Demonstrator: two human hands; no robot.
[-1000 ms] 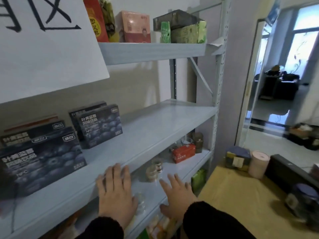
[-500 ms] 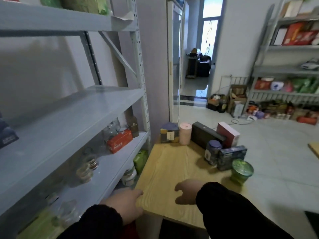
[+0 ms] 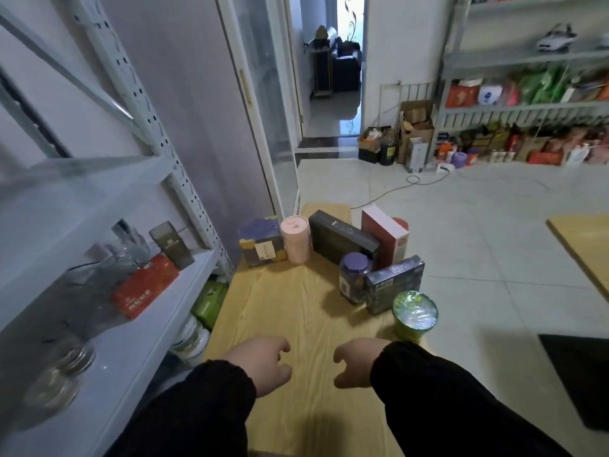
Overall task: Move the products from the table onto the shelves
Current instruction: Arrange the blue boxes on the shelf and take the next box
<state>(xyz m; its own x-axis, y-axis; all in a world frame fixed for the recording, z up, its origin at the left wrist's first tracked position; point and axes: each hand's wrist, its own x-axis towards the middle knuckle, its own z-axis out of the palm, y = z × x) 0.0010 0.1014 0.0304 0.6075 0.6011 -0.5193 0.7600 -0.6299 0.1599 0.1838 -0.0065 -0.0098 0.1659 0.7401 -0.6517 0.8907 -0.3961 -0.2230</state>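
Your left hand (image 3: 263, 364) and right hand (image 3: 357, 362) low over the wooden table (image 3: 290, 308), fingers loosely curled, nothing held, products (image 3: 342, 240) clustered at 12 to 1 o'clock, green tub (image 3: 414, 316) nearest, shelves (image 3: 158, 324) at 9 o'clock.

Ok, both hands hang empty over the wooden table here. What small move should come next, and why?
Probably reach the right hand forward to the round green tub with the shiny lid. It is the product standing nearest that hand on the light wooden table, and neither that hand nor the left hand holds anything.
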